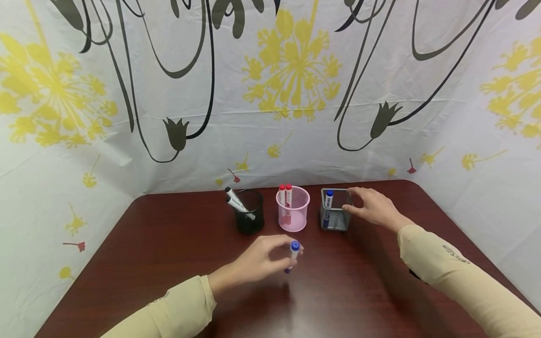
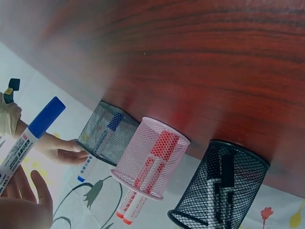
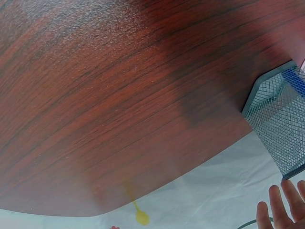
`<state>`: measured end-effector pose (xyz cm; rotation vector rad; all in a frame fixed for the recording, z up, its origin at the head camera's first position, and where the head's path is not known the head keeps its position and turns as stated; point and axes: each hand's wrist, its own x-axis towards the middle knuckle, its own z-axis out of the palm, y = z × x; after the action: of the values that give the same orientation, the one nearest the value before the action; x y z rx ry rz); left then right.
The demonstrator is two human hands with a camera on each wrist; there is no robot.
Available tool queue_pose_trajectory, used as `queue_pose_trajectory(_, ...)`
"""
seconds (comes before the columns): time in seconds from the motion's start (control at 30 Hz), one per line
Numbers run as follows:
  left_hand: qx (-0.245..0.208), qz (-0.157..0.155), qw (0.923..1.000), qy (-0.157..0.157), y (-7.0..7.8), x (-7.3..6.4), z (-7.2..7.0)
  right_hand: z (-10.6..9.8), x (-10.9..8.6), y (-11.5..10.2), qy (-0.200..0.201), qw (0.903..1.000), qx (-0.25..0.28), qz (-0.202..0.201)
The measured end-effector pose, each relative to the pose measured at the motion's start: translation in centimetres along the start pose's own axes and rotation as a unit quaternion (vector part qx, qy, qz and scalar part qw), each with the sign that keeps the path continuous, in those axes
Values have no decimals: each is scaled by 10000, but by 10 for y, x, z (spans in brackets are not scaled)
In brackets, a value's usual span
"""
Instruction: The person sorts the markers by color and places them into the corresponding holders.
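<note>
My left hand [image 1: 264,258] pinches a white marker with a blue cap [image 1: 294,251] above the table, in front of the pink cup; it stands nearly upright. In the left wrist view the blue-capped marker [image 2: 28,138] appears slanted beside the fingers. My right hand [image 1: 374,206] is at the right side of a square grey mesh holder [image 1: 338,219], thumb and fingers spread along its rim. Another blue marker [image 1: 328,202] leans inside that holder. From the right wrist view, fairly straight fingers [image 3: 278,202] reach the holder's rim corner.
Left of the grey holder stands a round pink mesh cup [image 1: 299,218] with two red-capped markers [image 1: 285,195]. Farther left, a round black mesh cup [image 1: 253,227] holds black-capped markers [image 1: 235,201]. The dark wooden table [image 1: 169,234] ends at a patterned cloth [image 1: 253,159] behind.
</note>
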<state>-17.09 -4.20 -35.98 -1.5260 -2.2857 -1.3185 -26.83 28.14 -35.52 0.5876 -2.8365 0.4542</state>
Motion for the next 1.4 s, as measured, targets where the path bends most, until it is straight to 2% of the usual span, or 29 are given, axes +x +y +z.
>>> queue_pose_trajectory(0.3, 5, 118, 9998, 136, 3, 11, -3, -1, 1, 0, -3, 10000, 4, 18)
queue_pose_trajectory(0.7, -129, -152, 9996, 210, 7, 25, -7, 0, 0, -1, -11, 10000, -15, 20)
queue_pose_trajectory(0.97, -98, 32, 9994, 343, 7, 40, -9, 0, 0, -1, -22, 10000, -16, 16)
queue_pose_trajectory(1.17, -83, -296, 9988, 382, 9, 50, -13, 0, 0, 0, -2, 10000, -30, 29)
queue_pose_trajectory(1.4, -131, -295, 9983, 494, 6, 61, -15, 1, 1, 0, 17, 10000, -16, 44)
